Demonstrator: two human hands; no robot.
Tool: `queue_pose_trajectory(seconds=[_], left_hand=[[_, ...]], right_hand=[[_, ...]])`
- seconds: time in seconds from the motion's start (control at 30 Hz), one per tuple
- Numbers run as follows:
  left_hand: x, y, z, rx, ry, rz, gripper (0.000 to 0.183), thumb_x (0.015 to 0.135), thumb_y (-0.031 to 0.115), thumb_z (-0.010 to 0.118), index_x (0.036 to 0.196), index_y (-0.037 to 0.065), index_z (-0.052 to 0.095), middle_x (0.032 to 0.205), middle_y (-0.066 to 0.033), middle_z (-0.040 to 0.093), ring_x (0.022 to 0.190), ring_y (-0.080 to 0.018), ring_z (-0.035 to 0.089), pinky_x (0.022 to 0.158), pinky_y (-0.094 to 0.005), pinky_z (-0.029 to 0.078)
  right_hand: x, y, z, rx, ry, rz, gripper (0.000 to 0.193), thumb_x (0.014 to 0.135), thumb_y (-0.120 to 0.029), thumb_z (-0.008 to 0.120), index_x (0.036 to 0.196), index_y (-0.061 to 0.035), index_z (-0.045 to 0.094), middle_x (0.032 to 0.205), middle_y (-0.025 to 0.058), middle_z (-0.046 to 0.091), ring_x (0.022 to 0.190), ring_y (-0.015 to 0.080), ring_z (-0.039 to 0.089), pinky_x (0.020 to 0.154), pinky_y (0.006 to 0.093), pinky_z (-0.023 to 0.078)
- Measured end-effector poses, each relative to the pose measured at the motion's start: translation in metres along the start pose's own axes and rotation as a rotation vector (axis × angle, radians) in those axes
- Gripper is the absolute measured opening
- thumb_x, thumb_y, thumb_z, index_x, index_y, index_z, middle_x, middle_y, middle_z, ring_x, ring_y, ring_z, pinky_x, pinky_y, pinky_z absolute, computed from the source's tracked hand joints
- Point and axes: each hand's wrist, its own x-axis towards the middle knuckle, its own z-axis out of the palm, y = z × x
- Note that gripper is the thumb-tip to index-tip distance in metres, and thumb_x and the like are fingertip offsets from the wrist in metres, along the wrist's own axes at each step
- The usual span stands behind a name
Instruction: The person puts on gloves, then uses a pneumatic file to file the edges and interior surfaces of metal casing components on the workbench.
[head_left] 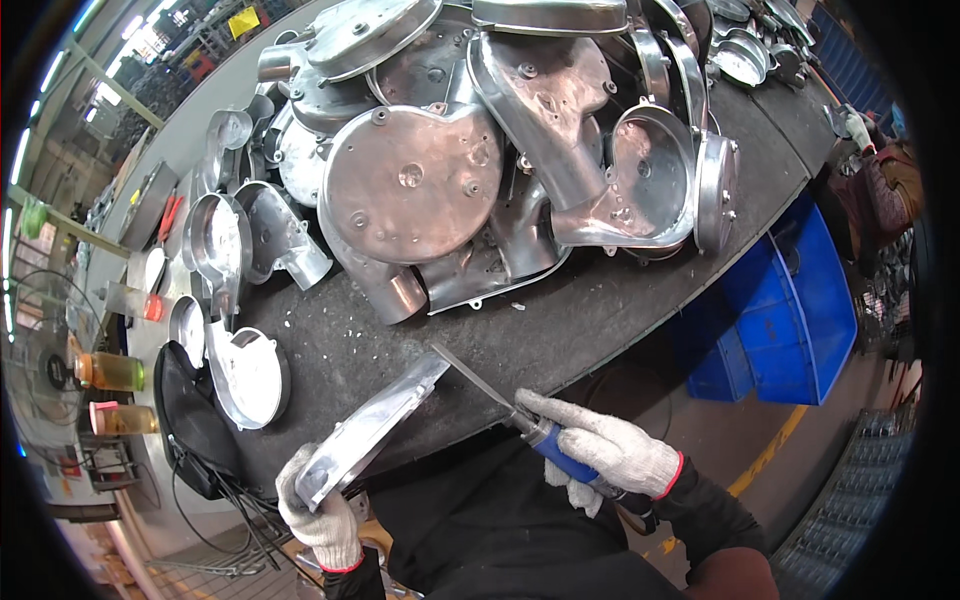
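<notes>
My left hand (322,515), in a white knit glove, is closed on one end of a silvery metal housing (372,425), tilted and seen nearly edge-on above the table's front edge. In my right hand (612,448), also gloved, is a blue-bodied power file (562,455) with a long, narrow blade. Its index finger stretches along the tool, and the other fingers wrap round the body. The blade's tip (443,352) is close by the housing's far end; whether they touch I cannot tell.
Many similar metal housings (410,185) are heaped on the dark table (340,320). A black bag (195,420) with cables lies at the left, near bottles (112,372). Blue bins (780,310) stand beyond the right edge. Another person's gloved hand (858,130) shows far right.
</notes>
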Motion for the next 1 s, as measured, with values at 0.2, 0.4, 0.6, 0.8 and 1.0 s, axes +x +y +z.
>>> queue_pose_trajectory(seconds=[0.2,0.4,0.6,0.8,1.0], left_hand=[[-0.001,-0.001,-0.003,-0.04,-0.001,-0.04,0.027,0.1,0.018,0.066,0.116,-0.005,0.063,0.117,-0.0185,0.07,0.106,-0.0275,0.069,0.097,-0.0397,0.055],[-0.002,-0.004,-0.003,-0.123,0.026,-0.099,0.032,0.092,0.008,0.078,0.119,-0.001,0.062,0.11,-0.0107,0.068,0.102,-0.0196,0.065,0.09,-0.0331,0.054],[-0.004,-0.009,-0.004,-0.09,0.002,-0.091,0.023,0.101,0.012,0.062,0.117,-0.004,0.064,0.114,-0.0161,0.07,0.105,-0.0258,0.068,0.098,-0.0395,0.054],[-0.003,-0.015,-0.004,-0.001,0.049,-0.027,0.032,0.091,0.005,0.078,0.118,-0.001,0.062,0.108,-0.0094,0.067,0.1,-0.0181,0.063,0.088,-0.0325,0.053],[-0.003,-0.011,-0.006,-0.036,-0.002,-0.031,0.024,0.098,0.008,0.066,0.118,-0.004,0.063,0.116,-0.0157,0.07,0.106,-0.0256,0.068,0.099,-0.0396,0.053]], right_hand=[[-0.001,0.0,0.001,-0.034,0.02,0.021,0.063,0.108,-0.029,0.04,0.166,-0.0213,0.016,0.093,0.0071,0.061,0.061,0.0104,0.062,0.056,0.0256,0.059],[-0.004,-0.002,0.004,-0.144,0.008,0.05,0.064,0.109,-0.034,0.042,0.166,-0.0242,0.016,0.091,0.0055,0.06,0.062,0.0111,0.063,0.057,0.0264,0.06],[-0.002,-0.005,0.003,-0.165,0.042,0.052,0.064,0.109,-0.036,0.042,0.166,-0.0247,0.017,0.09,0.0055,0.06,0.063,0.0117,0.065,0.058,0.0272,0.061],[-0.007,-0.008,0.015,-0.268,0.001,0.052,0.062,0.109,-0.036,0.042,0.166,-0.0271,0.018,0.088,0.0052,0.061,0.064,0.0123,0.067,0.059,0.0266,0.062],[-0.012,-0.008,0.021,-0.45,0.066,0.019,0.063,0.108,-0.031,0.043,0.166,-0.0281,0.018,0.087,0.005,0.062,0.063,0.0133,0.068,0.062,0.0293,0.061]])
